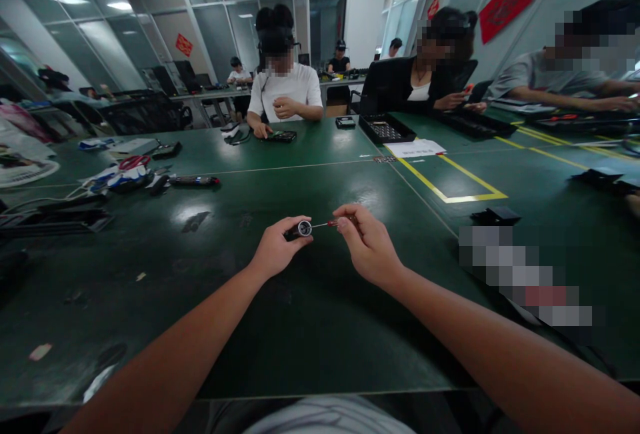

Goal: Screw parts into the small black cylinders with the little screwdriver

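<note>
My left hand [274, 245] is closed round a short dark cylinder with a silver-rimmed round end [304, 228], much like a flashlight head. That end faces me, and something dark shows inside the rim. Between thumb and fingers, my right hand [369, 242] grips a small screwdriver [332, 223] with a reddish handle and a thin metal shaft. The shaft points left, and its tip is at the right side of the rim; whether it touches cannot be made out. Both hands are above the green table [320, 327]. My fingers hide most of the screwdriver handle and the cylinder's body.
A black pen-like tool [194, 181] lies left, near red-handled scissors [134, 162] and cables. To the right are a small black piece [495, 216] and a blurred-out item [525, 277]. A black parts tray [385, 129] stands farther back. Co-workers sit across the table.
</note>
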A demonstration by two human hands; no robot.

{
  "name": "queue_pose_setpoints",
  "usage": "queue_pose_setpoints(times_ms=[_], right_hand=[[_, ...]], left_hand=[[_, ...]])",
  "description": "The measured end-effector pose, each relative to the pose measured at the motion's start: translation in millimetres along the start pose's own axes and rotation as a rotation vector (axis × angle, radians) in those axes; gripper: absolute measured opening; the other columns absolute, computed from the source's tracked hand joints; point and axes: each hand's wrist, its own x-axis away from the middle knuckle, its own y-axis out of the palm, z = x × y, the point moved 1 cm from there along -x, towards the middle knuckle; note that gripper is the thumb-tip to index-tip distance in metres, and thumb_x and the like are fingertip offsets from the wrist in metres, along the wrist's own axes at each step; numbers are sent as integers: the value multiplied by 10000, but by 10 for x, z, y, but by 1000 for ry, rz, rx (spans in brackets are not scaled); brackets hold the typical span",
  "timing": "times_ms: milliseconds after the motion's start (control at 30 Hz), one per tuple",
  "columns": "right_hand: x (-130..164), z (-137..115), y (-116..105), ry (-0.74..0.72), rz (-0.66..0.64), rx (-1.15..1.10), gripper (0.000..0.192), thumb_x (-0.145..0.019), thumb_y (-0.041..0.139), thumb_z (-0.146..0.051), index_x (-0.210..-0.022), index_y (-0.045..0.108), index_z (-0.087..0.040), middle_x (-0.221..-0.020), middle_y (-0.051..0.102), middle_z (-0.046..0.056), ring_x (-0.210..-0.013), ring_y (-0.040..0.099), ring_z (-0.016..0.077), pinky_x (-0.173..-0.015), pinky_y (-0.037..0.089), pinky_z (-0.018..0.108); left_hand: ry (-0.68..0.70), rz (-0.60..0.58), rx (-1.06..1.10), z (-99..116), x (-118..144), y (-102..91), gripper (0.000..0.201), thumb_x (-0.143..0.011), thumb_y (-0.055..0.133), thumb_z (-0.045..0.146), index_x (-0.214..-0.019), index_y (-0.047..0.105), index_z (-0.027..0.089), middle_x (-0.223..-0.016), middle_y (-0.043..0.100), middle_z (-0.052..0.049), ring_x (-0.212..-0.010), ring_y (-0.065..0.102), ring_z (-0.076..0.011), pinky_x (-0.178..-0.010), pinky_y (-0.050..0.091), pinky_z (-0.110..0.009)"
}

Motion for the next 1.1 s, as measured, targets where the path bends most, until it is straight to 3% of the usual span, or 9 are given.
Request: queue_pose_setpoints(times_ms=[133, 267, 333, 400, 500, 600, 800, 1100], right_hand=[[0, -14, 13, 13, -22, 34, 209, -1011, 455, -367, -1054, 612, -236, -885, 698, 41, -745, 631, 189, -679, 458, 329], [-51, 52, 26, 92, 55, -55, 248, -1009, 447, -423, -977, 603, -232, -792, 674, 24, -742, 637, 185, -705, 472, 333], [-104, 134, 34, 208, 93, -209, 276, -981, 486, -473, -925, 597, -227, -740, 648, 12, -705, 622, 179, -705, 489, 339], [-155, 233, 51, 417, 90, -505, 322, -929, 546, -530, -871, 592, -218, -699, 615, -2, -637, 590, 166, -653, 514, 338], [-193, 327, 83, 644, 1, -820, 371, -867, 622, -565, -799, 582, -203, -605, 543, -25, -556, 527, 143, -602, 523, 330], [-184, 327, 98, 583, 57, -843, 340, -850, 659, -537, -833, 594, -204, -641, 567, -28, -581, 538, 132, -615, 525, 308], [-144, 268, 107, 372, 175, -599, 345, -881, 604, -561, -901, 595, -217, -783, 627, -1, -702, 610, 147, -678, 550, 320], [-94, 204, 68, 190, 90, -285, 264, -995, 479, -468, -986, 581, -224, -837, 667, 19, -763, 646, 170, -741, 515, 345]], left_hand=[[33, 3, -21, -9, 5, -8, 366, -814, 749, 233, -1176, 702, 257, -1150, 710, -47, -1097, 643, -237, -1009, 477, -430], [101, -41, -76, 0, 13, 4, 364, -809, 759, 218, -1167, 711, 268, -1147, 719, -54, -1093, 643, -241, -1035, 449, -459], [116, -59, -95, 6, 6, -1, 353, -809, 758, 216, -1156, 718, 267, -1134, 724, -57, -1079, 647, -245, -1034, 445, -469], [115, -42, -76, 5, -9, -20, 349, -810, 753, 210, -1155, 719, 255, -1141, 722, -62, -1085, 648, -244, -1033, 448, -456], [99, 12, -40, -1, -33, -58, 368, -806, 749, 199, -1170, 712, 239, -1168, 714, -61, -1115, 640, -237, -1042, 446, -429], [53, 21, -31, 5, -38, -72, 373, -802, 749, 207, -1172, 708, 235, -1160, 716, -53, -1115, 642, -237, -1037, 455, -425], [21, 12, -31, 32, -16, -47, 373, -803, 757, 232, -1172, 709, 245, -1147, 716, -52, -1095, 642, -243, -1038, 451, -439], [38, -9, -62, -3, -13, -46, 388, -818, 755, 271, -1202, 699, 270, -1150, 713, -55, -1080, 641, -249, -1024, 452, -454]])
